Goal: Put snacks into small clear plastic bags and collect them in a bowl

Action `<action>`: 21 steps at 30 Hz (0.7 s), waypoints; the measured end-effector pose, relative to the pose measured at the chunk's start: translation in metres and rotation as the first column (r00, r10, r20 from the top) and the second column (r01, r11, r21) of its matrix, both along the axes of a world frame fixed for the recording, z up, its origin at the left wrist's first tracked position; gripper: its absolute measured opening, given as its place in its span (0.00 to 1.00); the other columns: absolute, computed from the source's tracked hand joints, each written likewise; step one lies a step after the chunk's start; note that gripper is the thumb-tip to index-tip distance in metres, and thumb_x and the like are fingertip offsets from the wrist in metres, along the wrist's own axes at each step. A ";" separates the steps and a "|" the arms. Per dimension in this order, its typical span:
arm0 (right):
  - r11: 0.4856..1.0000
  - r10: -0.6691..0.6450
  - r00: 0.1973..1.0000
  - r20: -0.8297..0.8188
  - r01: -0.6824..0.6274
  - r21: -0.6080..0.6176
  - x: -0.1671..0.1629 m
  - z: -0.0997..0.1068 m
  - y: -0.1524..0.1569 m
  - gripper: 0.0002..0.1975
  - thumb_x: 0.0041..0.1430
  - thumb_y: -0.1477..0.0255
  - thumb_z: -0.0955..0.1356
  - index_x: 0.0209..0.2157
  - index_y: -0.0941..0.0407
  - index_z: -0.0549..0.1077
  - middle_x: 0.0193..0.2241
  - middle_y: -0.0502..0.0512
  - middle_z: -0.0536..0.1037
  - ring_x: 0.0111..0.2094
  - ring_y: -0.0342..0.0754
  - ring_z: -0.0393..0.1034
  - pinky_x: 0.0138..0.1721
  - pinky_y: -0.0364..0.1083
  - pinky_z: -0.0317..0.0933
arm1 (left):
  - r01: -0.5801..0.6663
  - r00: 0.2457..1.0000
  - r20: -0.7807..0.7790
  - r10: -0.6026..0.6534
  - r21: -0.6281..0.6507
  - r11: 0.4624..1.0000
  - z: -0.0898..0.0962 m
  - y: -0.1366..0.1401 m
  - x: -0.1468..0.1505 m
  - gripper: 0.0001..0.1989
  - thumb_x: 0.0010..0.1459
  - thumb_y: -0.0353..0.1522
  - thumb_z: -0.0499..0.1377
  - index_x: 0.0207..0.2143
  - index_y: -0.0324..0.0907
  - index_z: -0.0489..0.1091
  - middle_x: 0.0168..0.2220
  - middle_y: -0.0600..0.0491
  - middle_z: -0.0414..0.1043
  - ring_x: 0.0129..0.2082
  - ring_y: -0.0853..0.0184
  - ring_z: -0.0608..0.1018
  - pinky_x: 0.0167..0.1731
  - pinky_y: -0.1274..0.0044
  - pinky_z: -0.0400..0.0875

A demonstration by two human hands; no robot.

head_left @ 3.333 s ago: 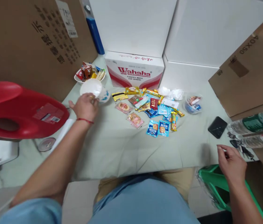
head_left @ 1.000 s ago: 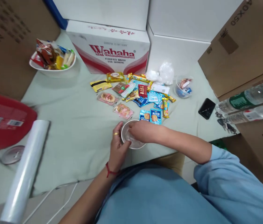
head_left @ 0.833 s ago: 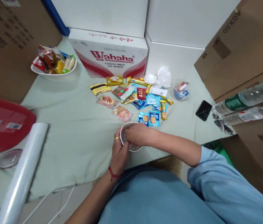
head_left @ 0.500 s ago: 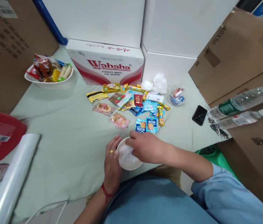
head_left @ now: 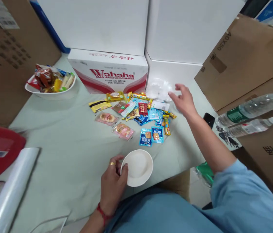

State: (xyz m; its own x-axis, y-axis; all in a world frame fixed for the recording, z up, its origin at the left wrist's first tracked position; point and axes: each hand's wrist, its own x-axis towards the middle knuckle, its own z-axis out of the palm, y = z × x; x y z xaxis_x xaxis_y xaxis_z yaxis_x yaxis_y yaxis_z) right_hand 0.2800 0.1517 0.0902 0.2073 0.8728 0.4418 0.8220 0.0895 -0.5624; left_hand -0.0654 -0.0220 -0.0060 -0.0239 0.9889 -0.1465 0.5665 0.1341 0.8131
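My left hand (head_left: 114, 181), with a ring and a red wrist cord, grips the left rim of a white bowl (head_left: 137, 168) that has nothing in it. Over at the back right, my right hand (head_left: 183, 100) has its fingers apart and holds nothing. Just left of its fingertips lies a crumpled clear plastic wad (head_left: 159, 89). A small cup seen earlier there is hidden behind this hand. Between the hands is a spread of wrapped snacks: blue packets (head_left: 151, 136), pink-wrapped biscuits (head_left: 123, 130), a yellow packet (head_left: 99, 105) and a red packet (head_left: 143, 108).
A white basin (head_left: 50, 94) of snacks stands at the left rear, before a cardboard box (head_left: 12, 71). The Wahaha carton (head_left: 112, 72) borders the back. A plastic film roll (head_left: 12, 191) lies left. At right are a phone (head_left: 209, 119), keys (head_left: 227, 137) and two bottles (head_left: 250, 108).
My right hand has left the bowl and reached to the back right, where the plastic wad is. My left hand now pinches the rim, and the white plastic inside the bowl is gone.
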 end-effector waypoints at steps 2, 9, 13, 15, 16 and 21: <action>0.947 0.322 0.946 0.040 -0.322 -0.010 -0.020 0.001 -0.070 0.16 0.71 0.58 0.67 0.51 0.54 0.75 0.49 0.60 0.79 0.47 0.52 0.75 0.48 0.53 0.72 | 0.007 1.000 0.019 -0.007 0.004 1.000 0.005 0.003 0.004 0.15 0.57 0.44 0.54 0.41 0.45 0.71 0.21 0.59 0.66 0.21 0.64 0.71 0.25 0.72 0.67; 0.689 0.721 0.636 0.273 -0.701 -0.185 -0.080 -0.030 -0.242 0.15 0.73 0.72 0.65 0.57 0.56 0.72 0.55 0.64 0.79 0.40 0.47 0.77 0.37 0.45 0.72 | 0.230 0.944 0.257 -0.208 -0.057 0.972 0.024 0.005 0.031 0.12 0.56 0.40 0.56 0.40 0.45 0.69 0.27 0.57 0.72 0.24 0.66 0.72 0.26 0.74 0.67; 0.792 0.609 0.758 0.234 -0.559 -0.246 -0.054 -0.025 -0.257 0.10 0.72 0.76 0.62 0.47 0.55 0.75 0.39 0.58 0.82 0.36 0.47 0.76 0.37 0.43 0.71 | 0.408 0.805 0.479 -0.350 -0.019 0.913 0.027 -0.006 0.044 0.20 0.63 0.45 0.57 0.52 0.44 0.67 0.34 0.54 0.74 0.31 0.66 0.76 0.31 0.74 0.73; 0.842 0.515 0.837 0.188 -0.452 -0.294 -0.027 -0.004 -0.265 0.11 0.72 0.76 0.62 0.48 0.54 0.75 0.42 0.59 0.81 0.41 0.47 0.77 0.40 0.44 0.71 | 0.417 0.806 0.448 -0.386 0.033 0.908 0.022 -0.010 0.037 0.20 0.66 0.45 0.57 0.54 0.45 0.67 0.39 0.51 0.76 0.36 0.65 0.79 0.36 0.73 0.75; 0.870 0.449 0.876 0.178 -0.383 -0.311 -0.013 0.009 -0.269 0.11 0.72 0.75 0.62 0.48 0.54 0.75 0.44 0.59 0.81 0.42 0.47 0.78 0.42 0.44 0.71 | 0.403 0.836 0.381 -0.394 0.060 0.913 0.016 -0.011 0.029 0.18 0.66 0.45 0.56 0.53 0.45 0.68 0.40 0.50 0.76 0.37 0.64 0.79 0.38 0.73 0.76; 0.949 0.020 0.948 0.318 0.082 -0.304 0.068 0.044 -0.268 0.10 0.71 0.66 0.65 0.44 0.54 0.76 0.38 0.58 0.81 0.37 0.51 0.76 0.38 0.46 0.68 | 0.231 0.972 -0.096 -0.213 0.270 0.935 -0.025 -0.019 -0.045 0.17 0.65 0.47 0.56 0.45 0.46 0.73 0.41 0.49 0.76 0.40 0.59 0.79 0.42 0.67 0.76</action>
State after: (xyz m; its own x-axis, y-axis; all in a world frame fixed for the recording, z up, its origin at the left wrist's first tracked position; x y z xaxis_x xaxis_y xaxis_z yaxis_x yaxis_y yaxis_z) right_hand 0.3481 -0.1166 0.1337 0.1321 0.9713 0.1977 0.9596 -0.0753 -0.2712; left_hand -0.1103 -0.0410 -0.0308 0.2005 0.9711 0.1293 0.6083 -0.2269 0.7606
